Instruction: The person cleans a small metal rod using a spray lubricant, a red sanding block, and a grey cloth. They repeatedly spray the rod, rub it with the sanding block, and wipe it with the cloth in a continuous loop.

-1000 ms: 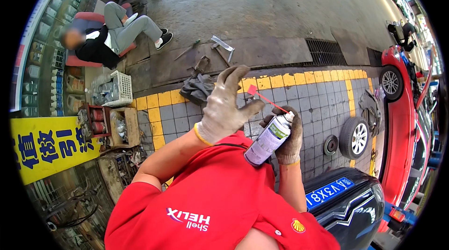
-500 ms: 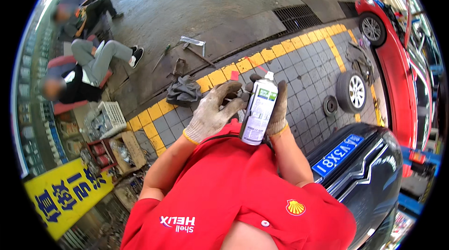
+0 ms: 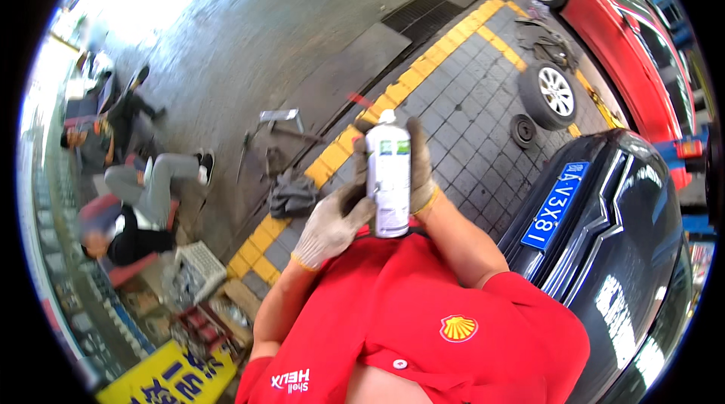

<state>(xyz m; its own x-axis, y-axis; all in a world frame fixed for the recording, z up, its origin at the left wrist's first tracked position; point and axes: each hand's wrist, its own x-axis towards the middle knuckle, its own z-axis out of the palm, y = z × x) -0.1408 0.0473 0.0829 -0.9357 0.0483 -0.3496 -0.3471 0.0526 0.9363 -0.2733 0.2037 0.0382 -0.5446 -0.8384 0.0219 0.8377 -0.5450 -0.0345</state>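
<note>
Can point(image 3: 390, 189) sits just off the chest of the red shirt point(image 3: 430, 298), white top point(image 3: 387, 116) pointing away from it; gloved right hand point(image 3: 422, 162) is gripping its right side. Gloved left hand point(image 3: 330, 227) is curled at the can's left edge, can't tell if it's gripping too. I'd hold firm with the right, top aimed clear of the wearer, left fingers off the outlet.
</note>
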